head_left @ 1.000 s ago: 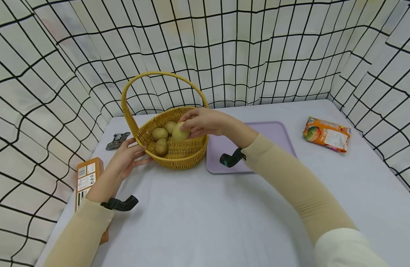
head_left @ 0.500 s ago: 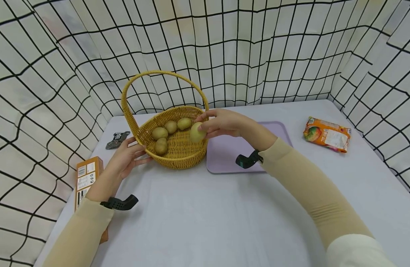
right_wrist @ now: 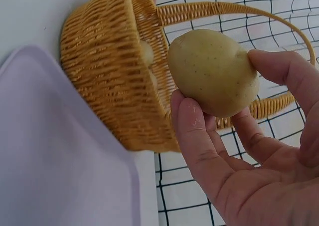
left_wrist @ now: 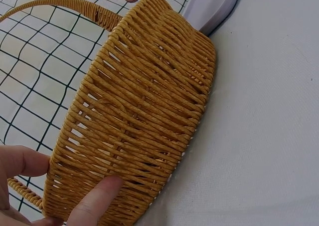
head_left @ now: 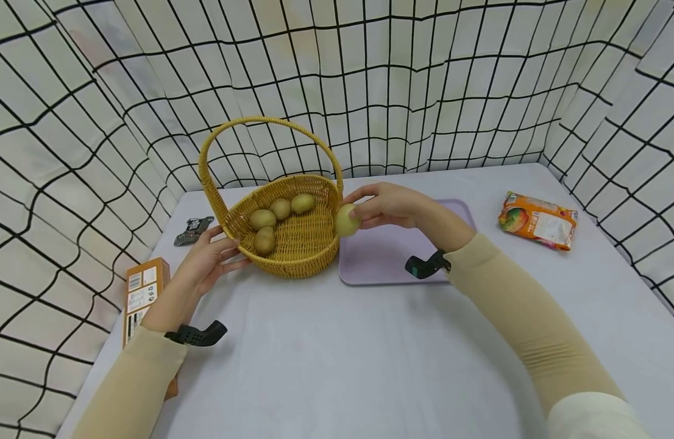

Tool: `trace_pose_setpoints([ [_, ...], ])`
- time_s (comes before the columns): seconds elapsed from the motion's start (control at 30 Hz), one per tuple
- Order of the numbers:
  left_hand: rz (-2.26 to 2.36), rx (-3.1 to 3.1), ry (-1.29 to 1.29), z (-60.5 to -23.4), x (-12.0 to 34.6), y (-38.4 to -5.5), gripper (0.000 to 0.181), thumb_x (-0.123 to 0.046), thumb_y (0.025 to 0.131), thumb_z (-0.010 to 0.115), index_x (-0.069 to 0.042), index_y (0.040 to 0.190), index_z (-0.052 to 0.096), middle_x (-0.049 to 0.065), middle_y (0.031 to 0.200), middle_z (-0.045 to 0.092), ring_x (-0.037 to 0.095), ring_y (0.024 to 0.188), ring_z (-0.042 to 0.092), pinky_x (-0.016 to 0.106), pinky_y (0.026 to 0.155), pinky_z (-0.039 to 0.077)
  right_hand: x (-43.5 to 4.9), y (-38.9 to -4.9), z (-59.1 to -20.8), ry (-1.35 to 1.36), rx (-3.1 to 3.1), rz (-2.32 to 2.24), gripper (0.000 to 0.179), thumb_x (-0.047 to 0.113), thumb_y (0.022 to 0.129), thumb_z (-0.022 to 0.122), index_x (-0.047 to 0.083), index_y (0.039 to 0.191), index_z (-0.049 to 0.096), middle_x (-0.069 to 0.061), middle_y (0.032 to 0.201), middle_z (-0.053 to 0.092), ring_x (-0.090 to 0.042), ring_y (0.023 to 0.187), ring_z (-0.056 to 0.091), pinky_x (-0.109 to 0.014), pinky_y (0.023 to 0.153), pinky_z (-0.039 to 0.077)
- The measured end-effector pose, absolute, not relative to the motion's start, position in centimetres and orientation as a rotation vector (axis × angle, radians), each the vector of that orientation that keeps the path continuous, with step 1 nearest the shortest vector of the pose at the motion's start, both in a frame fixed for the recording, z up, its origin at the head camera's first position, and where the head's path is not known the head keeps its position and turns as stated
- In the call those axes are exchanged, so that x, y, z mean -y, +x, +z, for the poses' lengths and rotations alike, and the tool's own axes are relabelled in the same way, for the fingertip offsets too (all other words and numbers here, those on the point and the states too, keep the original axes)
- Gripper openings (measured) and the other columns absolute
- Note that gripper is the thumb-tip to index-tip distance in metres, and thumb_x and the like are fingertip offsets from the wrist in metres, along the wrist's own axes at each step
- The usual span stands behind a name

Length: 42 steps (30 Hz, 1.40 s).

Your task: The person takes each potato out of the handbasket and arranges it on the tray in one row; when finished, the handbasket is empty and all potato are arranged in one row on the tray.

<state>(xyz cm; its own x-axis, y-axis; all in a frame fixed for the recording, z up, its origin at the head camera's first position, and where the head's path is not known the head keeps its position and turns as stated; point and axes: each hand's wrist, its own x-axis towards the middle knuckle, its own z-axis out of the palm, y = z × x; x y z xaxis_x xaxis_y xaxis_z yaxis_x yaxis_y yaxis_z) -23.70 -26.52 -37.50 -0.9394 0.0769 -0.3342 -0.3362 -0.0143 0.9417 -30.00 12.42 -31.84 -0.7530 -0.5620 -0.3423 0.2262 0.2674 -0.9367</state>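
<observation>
My right hand [head_left: 394, 206] holds a pale yellow potato [right_wrist: 213, 72] between thumb and fingertips. It is raised beside the right rim of the yellow wicker basket [head_left: 304, 268], near the left edge of a lilac tray [head_left: 378, 262]. Inside the basket, several more potatoes [head_left: 262, 219] lie toward the left and back. My left hand [head_left: 205, 262] holds the basket's left side. In the left wrist view, the thumb [left_wrist: 97, 201] presses the woven outer wall while other fingers meet the rim.
An orange packet [head_left: 537, 221] lies at the far right of the white table [head_left: 337, 353]. Left of the basket are a small black packet [head_left: 193, 231] and an orange box [head_left: 145, 289], partly behind the left arm. The basket's tall handle [head_left: 266, 120] arches above it; black-grid netting surrounds the back and sides.
My right hand has carried its potato rightward, from above the basket to past its right rim. Another potato at the basket's back has come into view. The left hand stays put.
</observation>
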Motion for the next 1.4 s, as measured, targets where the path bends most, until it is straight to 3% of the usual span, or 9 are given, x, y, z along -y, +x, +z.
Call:
trace_pose_setpoints([
  [0.23, 2.032, -1.989, -0.260, -37.6, 26.7, -23.7, 0.084, -0.012, 0.108, 0.049, -0.016, 0.165, -0.013, 0.022, 0.171, 0.008, 0.041, 0.154, 0.026, 0.039, 0.103, 0.057, -13.6, -30.5, -33.1, -0.213, -1.917, -1.549, 0.053, 0.007, 0.095, 0.070, 0.004, 0.143, 0.049, -0.012, 0.122, 0.064, -0.018, 0.099, 0.068, -0.034, 0.100, 0.061],
  [0.4, 2.029, -1.988, -0.260, -37.6, 26.7, -23.7, 0.083, -0.011, 0.108, 0.048, -0.017, 0.166, -0.012, 0.021, 0.171, 0.008, 0.041, 0.154, 0.026, 0.039, 0.103, 0.057, -14.0, -31.0, -34.0, -0.175, -1.929, -1.567, 0.046, 0.006, 0.094, 0.070, 0.002, 0.138, 0.055, -0.010, 0.118, 0.064, -0.017, 0.097, 0.068, -0.032, 0.098, 0.062],
  [0.8, 2.039, -1.977, -0.273, -37.7, 26.6, -23.6, 0.083, -0.011, 0.109, 0.048, -0.018, 0.166, -0.012, 0.019, 0.172, 0.006, 0.041, 0.155, 0.024, 0.038, 0.102, 0.058, -13.5, -32.4, -36.6, -0.124, -2.004, -1.531, 0.050, 0.006, 0.091, 0.072, 0.000, 0.138, 0.058, -0.010, 0.123, 0.061, -0.013, 0.094, 0.065, -0.024, 0.087, 0.063],
  [1.13, 2.035, -1.979, -0.284, -37.7, 26.6, -23.7, 0.087, -0.015, 0.108, 0.054, -0.019, 0.166, -0.011, 0.018, 0.172, 0.009, 0.040, 0.155, 0.026, 0.037, 0.101, 0.059, -13.1, -33.2, -38.6, -0.161, -2.110, -1.403, 0.048, 0.018, 0.091, 0.073, 0.003, 0.136, 0.064, -0.008, 0.133, 0.062, -0.013, 0.101, 0.057, -0.027, 0.093, 0.054],
  [1.4, 2.033, -1.981, -0.289, -37.6, 26.6, -23.7, 0.085, -0.014, 0.108, 0.051, -0.019, 0.166, -0.012, 0.018, 0.172, 0.007, 0.040, 0.155, 0.025, 0.036, 0.099, 0.060, -12.3, -33.2, -39.2, -0.192, -2.231, -1.286, 0.045, 0.031, 0.093, 0.076, 0.010, 0.132, 0.069, -0.006, 0.124, 0.063, -0.014, 0.096, 0.059, -0.027, 0.091, 0.054],
])
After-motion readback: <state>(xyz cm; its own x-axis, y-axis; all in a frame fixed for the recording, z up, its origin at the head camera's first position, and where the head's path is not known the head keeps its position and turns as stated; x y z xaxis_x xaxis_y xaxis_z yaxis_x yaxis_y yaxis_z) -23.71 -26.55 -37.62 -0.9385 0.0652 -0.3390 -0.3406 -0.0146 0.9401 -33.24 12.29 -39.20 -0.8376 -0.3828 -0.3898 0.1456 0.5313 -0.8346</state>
